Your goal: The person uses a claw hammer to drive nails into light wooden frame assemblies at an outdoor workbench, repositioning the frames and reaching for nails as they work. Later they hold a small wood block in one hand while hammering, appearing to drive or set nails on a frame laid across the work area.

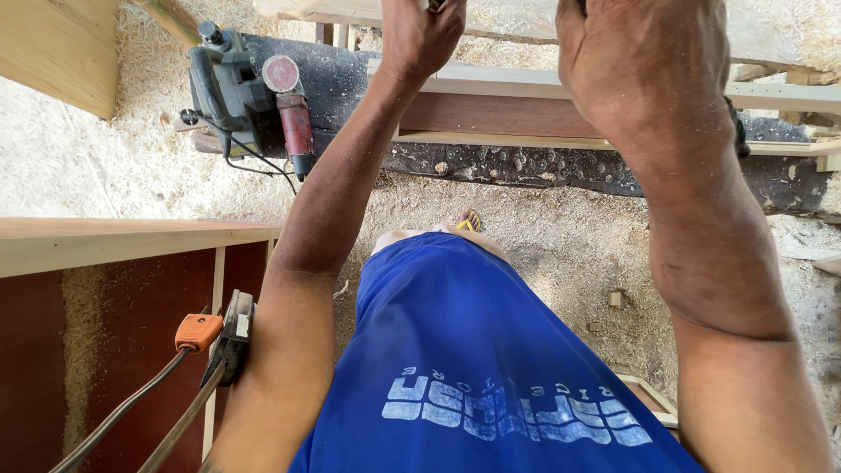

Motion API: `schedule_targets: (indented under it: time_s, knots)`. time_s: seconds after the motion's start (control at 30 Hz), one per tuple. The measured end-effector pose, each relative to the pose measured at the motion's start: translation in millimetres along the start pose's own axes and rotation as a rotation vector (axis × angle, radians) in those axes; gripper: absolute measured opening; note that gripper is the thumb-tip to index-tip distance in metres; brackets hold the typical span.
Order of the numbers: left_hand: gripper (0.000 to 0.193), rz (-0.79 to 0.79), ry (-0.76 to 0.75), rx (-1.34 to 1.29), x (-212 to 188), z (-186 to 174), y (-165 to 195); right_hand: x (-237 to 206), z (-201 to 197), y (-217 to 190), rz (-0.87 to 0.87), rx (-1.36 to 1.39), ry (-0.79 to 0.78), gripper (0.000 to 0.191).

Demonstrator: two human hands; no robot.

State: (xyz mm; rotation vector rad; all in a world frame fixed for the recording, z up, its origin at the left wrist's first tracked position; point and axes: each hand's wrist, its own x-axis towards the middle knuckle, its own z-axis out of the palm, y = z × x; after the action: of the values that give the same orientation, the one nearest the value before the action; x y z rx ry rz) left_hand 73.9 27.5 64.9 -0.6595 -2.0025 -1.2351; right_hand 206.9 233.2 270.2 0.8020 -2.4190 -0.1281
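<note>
Both my arms reach forward over a low workbench. My left hand (420, 33) is closed at the top edge of the frame, apparently gripping something that is cut off from view. My right hand (644, 61) is also at the top edge, its back toward the camera and its fingers out of sight. Below the hands lie a pale wooden strip (491, 86) and a reddish-brown board (499, 114) on a dark mat (543, 166). My blue shirt fills the bottom centre.
An electric planer (229, 88) and a red power tool (293, 118) sit at the upper left on the mat. A red-brown panel with pale wooden framing (131, 241) stands at the left, with an orange-tipped tool (215, 337) and cables on it. Sawdust covers the ground.
</note>
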Motion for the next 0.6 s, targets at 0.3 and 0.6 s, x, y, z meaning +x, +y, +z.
schedule_targets:
  time_s: [0.3, 0.6]
  knots:
    - [0.040, -0.055, -0.051, -0.112, 2, -3, 3, -35, -19, 44, 0.182, -0.306, -0.028, 0.020]
    - [0.023, -0.068, -0.010, -0.147, 12, -5, 5, 6, -21, 12, -0.009, 0.032, -0.046, 0.016]
